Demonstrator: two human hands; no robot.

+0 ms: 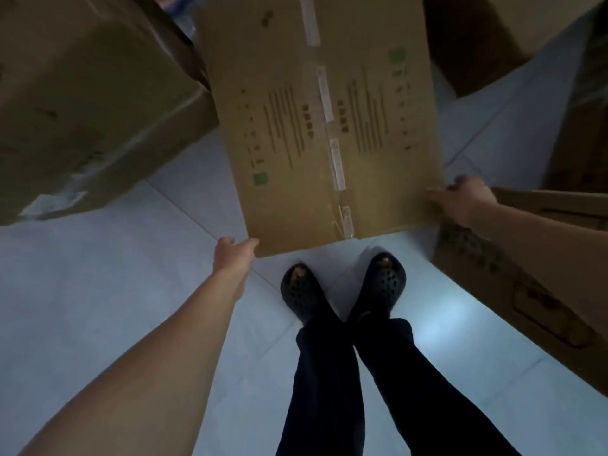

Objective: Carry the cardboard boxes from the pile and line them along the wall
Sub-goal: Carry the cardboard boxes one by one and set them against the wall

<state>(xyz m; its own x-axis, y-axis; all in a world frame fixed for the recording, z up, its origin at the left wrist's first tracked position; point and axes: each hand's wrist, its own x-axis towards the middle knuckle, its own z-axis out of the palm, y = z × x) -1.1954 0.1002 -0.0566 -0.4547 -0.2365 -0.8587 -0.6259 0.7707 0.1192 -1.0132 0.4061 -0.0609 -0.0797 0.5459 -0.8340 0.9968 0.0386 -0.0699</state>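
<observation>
Nearest: dark trousers and black perforated clogs, standing on a pale tiled floor. Both bare forearms reach forward.

Left hand is on the near-left corner of the cardboard box. The thumb lies on top, pointing at the corner. The other fingers go under the edge, out of sight, so I can't tell their spread. It reads as a corner pinch between thumb and hidden fingers.

Right hand is on the near-right corner. The thumb lies along the near edge and the knuckles curl over the right-hand side, fingers together and wrapped on the cardboard.

The box sits between the two hands, its long axis running away from the person. The top face is up, with a taped centre seam, printed text and two green squares. The near edge is just ahead of the toes and above the floor. The far end is cut off by the frame, so its support is unknown.

Around it:
- A large box is just left, close to the held box's left side.
- A printed box lies low on the right, under the right forearm.
- More boxes are at the far right; the image is blurred there.
</observation>
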